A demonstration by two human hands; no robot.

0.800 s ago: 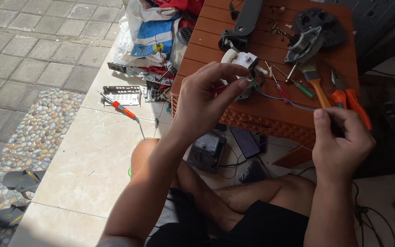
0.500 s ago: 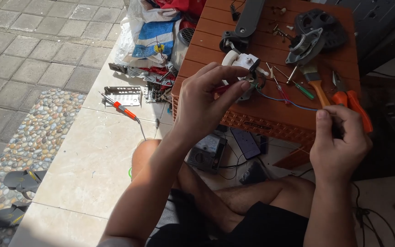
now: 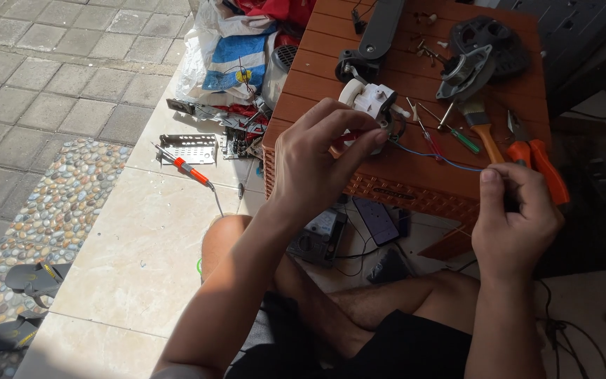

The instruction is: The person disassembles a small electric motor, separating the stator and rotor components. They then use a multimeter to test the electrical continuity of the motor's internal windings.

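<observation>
The white part sits at the centre top of the frame on the brown table, with the left hand pinching it by the fingertips. At right, the right hand closes on a blue wire running from it, beside orange pliers.

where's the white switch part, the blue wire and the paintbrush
white switch part [image 3: 375, 100], head view, on its white plastic body above the left hand's fingers
blue wire [image 3: 435, 158], head view, mid-run between the two hands
paintbrush [image 3: 484, 131], head view, on its orange handle
</observation>
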